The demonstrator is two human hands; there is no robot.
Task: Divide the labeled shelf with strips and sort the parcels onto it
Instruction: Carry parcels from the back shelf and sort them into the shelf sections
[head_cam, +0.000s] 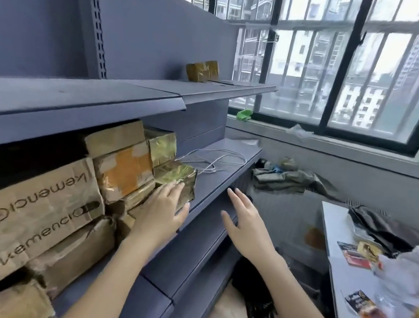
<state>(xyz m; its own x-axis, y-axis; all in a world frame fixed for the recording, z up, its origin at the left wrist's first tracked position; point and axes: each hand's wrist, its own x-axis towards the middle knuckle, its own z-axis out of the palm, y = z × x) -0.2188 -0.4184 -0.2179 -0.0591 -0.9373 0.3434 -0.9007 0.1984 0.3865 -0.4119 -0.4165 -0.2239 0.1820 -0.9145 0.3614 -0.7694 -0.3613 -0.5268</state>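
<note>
Left hand [164, 210] seemingly flat (fingers straight) against parcel [176, 181]

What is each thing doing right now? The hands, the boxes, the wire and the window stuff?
left hand: fingers straight, resting on the shiny parcel
right hand: open, holding nothing, beside the shelf edge
shiny parcel: sits at the end of the stack
big printed box: lies stacked, print upside down
white cable: loose on the middle shelf
top parcel: alone on the upper shelf
green item: on the window sill
</note>
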